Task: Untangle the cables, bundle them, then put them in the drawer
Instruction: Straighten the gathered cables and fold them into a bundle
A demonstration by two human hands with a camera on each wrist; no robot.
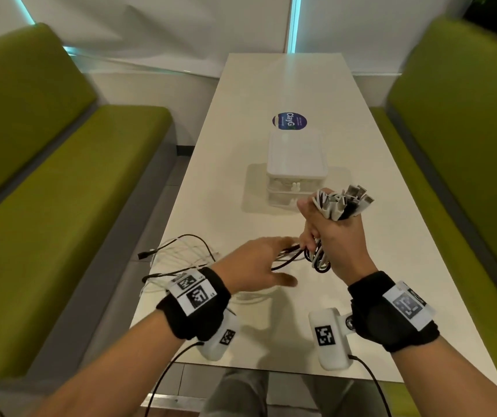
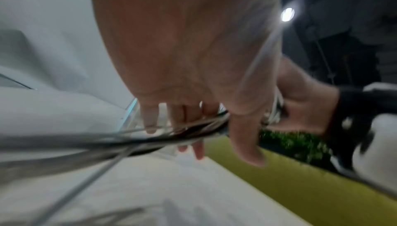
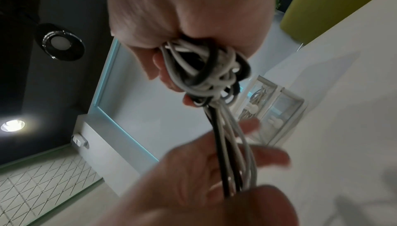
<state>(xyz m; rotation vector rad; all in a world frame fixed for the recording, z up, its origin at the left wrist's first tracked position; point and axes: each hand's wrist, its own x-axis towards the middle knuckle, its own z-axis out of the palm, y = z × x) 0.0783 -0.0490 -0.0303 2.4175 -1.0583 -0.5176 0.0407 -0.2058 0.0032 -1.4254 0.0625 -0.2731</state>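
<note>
1. White and black cables (image 1: 321, 254) are gathered in my right hand (image 1: 336, 236), fist closed around them above the table (image 1: 241, 145), plug ends (image 1: 346, 203) fanned upward so they stay together.
2. My left hand (image 1: 256, 266), fingers nearly straight, runs along the strands trailing from that fist; I judge it is guiding them for coiling.
3. Loose cable tails (image 1: 178, 254) lie on the table's near left edge.
4. Beyond my fist stands the clear drawer box (image 1: 297, 164), its drawers shut.
</note>
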